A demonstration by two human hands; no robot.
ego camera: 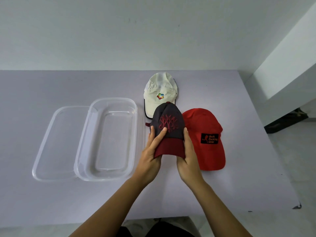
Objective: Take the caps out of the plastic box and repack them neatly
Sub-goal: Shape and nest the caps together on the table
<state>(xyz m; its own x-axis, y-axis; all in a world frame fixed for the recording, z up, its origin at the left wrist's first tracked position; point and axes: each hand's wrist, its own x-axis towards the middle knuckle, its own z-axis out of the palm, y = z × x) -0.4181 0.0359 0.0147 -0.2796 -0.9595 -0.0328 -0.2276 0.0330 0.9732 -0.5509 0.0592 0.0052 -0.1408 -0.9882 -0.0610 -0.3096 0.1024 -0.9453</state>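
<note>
The plastic box (106, 139) is sitting empty on the bench (51, 202), and its lid (56, 142) is lying flat just beside it on the left. All three caps are lying out on the bench to the right of the box, so the taking-out part looks done.

The white cap (159, 93) is lying farthest back. The red cap (205, 137) is lying on the right. The dark cap (168, 132) with the dark red brim is sitting in the middle, covering a bit of the white one.

The left hand (152, 151) and the right hand (189, 156) are both holding the dark cap by its sides, with the left thumb pressing on top.

Nothing is going back in the box yet. I think all the neat packing is still waiting.
</note>
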